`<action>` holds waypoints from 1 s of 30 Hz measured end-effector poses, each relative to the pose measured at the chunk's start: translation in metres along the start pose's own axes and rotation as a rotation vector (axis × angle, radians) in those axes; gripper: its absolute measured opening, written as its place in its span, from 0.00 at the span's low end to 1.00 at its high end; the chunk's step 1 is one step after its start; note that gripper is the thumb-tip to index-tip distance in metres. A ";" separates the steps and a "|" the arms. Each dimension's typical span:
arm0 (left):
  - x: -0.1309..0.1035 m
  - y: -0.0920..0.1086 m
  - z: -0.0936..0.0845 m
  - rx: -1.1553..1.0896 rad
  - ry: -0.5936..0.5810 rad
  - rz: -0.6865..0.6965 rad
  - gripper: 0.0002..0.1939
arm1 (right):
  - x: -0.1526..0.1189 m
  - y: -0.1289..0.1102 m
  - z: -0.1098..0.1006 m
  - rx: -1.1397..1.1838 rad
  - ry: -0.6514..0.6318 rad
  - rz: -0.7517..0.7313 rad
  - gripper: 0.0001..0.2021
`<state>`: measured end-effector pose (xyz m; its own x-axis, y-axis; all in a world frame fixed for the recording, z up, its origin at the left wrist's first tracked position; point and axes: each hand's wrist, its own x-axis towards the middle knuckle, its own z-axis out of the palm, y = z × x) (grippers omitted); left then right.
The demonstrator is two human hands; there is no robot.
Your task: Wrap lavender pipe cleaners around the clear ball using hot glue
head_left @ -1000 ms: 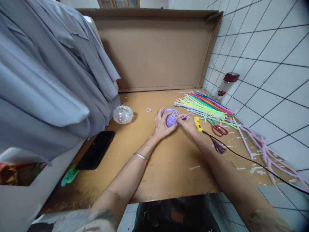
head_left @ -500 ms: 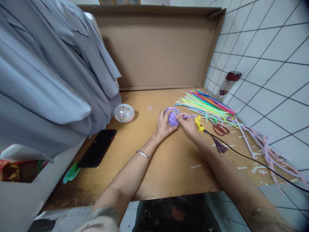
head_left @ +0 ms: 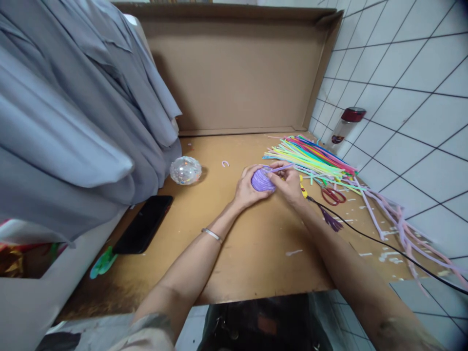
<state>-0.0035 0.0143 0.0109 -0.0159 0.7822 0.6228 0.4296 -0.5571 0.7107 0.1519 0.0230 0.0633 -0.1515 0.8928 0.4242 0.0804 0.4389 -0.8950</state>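
Observation:
A round ball wrapped in purple pipe cleaner (head_left: 262, 180) is cupped in my left hand (head_left: 245, 187), whose fingers curl round its left side. My right hand (head_left: 288, 183) pinches a loose purple pipe cleaner end (head_left: 283, 168) that sticks out to the right from the top of the ball. Partly hidden behind the right hand lies a yellow glue gun (head_left: 303, 189) with a black cord. A clear ball with coloured specks (head_left: 185, 170) rests on the table to the left, apart from both hands.
Many coloured pipe cleaners (head_left: 310, 158) lie at the back right beside red-handled scissors (head_left: 333, 196). A lidded bottle (head_left: 343, 127) stands by the tiled wall. At left are a black phone (head_left: 143, 224) and grey cloth (head_left: 91, 107). A cardboard panel (head_left: 234, 73) closes off the back.
The ball has been tilted, so its purple wraps face me more and its clear top shows less. My right hand has shifted its hold and now covers more of the glue gun.

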 end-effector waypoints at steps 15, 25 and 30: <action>0.004 -0.004 -0.004 -0.121 -0.005 -0.071 0.40 | 0.011 0.014 -0.005 0.075 0.112 0.077 0.15; 0.007 -0.018 -0.011 -0.254 -0.094 -0.084 0.42 | 0.011 0.024 -0.002 0.184 0.066 0.153 0.15; 0.008 -0.020 -0.013 -0.281 -0.124 -0.050 0.42 | 0.012 0.026 -0.004 0.139 0.030 0.164 0.16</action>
<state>-0.0236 0.0279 0.0055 0.0872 0.8288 0.5528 0.1640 -0.5593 0.8126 0.1565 0.0456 0.0454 -0.1184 0.9545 0.2736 -0.0351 0.2714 -0.9618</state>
